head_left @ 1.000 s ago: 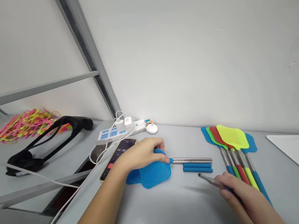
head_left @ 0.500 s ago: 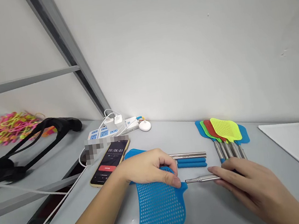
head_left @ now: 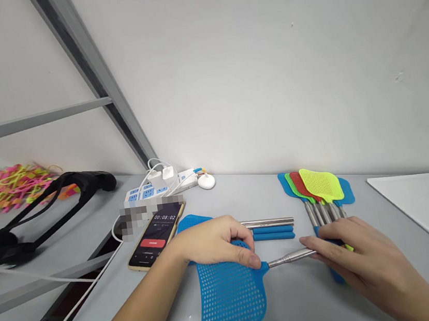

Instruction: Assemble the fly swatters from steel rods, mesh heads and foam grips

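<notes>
We judge that the step in hand is joining a blue mesh head [head_left: 233, 298] to a steel rod [head_left: 291, 258]: the two meet end to end over the desk [head_left: 250, 192], nearer to us than a group of thin rods [head_left: 272, 222] and blue handles [head_left: 274, 236]. The grip of the left hand [head_left: 216, 241] pinches the head close to its neck, thumb uppermost, while the grip of the right hand [head_left: 363, 259] is closed around the rod. The next move, as we read it, calls for a straight push along the rod with the neck held firm, since the thin plastic could bend if the line is lost. We cannot tell how deep the rod's tip sits (it may only be touching the neck's rim). The right hand hides the rod's far end and part of the swatters [head_left: 321, 186] lined up behind, so we cannot say whose handle shows blue below it. The left hand covers one corner of the head and part of a second blue head [head_left: 193, 222].
</notes>
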`<state>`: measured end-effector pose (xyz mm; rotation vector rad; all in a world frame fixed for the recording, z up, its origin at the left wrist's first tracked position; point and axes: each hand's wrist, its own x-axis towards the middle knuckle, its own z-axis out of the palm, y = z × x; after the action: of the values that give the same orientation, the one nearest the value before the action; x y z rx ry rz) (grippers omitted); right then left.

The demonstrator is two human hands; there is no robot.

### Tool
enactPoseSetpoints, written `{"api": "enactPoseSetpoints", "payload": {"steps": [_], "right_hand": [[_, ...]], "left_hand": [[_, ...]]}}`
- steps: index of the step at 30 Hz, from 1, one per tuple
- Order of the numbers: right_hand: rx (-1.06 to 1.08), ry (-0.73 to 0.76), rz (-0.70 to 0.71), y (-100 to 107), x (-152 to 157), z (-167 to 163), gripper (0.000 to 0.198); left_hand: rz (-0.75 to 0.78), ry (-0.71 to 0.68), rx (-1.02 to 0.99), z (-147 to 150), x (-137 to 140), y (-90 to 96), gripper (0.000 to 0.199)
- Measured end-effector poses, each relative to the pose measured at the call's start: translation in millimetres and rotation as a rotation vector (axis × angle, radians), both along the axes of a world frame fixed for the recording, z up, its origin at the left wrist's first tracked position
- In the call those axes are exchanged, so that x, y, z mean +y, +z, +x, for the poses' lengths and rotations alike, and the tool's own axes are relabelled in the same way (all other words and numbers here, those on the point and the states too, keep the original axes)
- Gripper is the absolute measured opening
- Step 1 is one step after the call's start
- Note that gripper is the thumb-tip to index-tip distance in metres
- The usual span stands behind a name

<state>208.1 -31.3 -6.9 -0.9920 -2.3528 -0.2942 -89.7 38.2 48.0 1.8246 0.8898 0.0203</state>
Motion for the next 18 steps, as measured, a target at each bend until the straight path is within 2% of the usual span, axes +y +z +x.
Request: {"api": "enactPoseSetpoints", "payload": {"steps": [5,8,13,18], "right_hand": [[-0.073,0.015,-0.013,6.1,-0.9,0.9,0.041],[-0.11,0.01,-0.022,13.1,-4.7,-0.6,0.039],[-0.227,0.045,0.06,18.2,-12.3,-5.4,0.038],[-0.23,0.038,0.1,21.3,-15.3,-12.2,0.036]], "left_hand": [[0.022,-0.023,0.025,5.3,-5.0,1.4,0.027],[0.042,-0.011,0.021,8.1,-7.4,1.9,0.028],[0.069,-0.014,0.034,12.3,-8.1,-4.8,0.029],[0.132,-0.027,0.02,15.4,-9.0,-10.2,0.029]]}}
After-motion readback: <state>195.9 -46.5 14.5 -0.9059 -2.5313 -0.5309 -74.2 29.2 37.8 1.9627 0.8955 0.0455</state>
